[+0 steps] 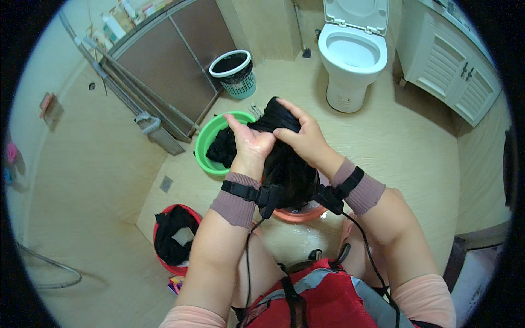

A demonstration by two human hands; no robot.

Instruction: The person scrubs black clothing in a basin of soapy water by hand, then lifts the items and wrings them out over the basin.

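A dark, wet-looking cloth [289, 172] hangs from my hands over an orange basin [301, 216] that holds some water. My right hand [305, 137] grips the cloth's upper part between thumb and fingers. Palm up, my left hand [252, 141] lies against the cloth's left side, its thumb raised; its fingers are partly hidden by the fabric. Just left of my hands a green basin [201, 153] contains more black cloth [221, 148]. The cloth I hold covers much of the orange basin.
A red bucket [156, 238] with dark clothes stands at lower left. Beyond the basins are a lined teal waste basket [240, 87] and a white toilet [352, 53] with its lid up. A louvered cabinet [447, 61] stands at upper right, a shower door frame [164, 78] at upper left.
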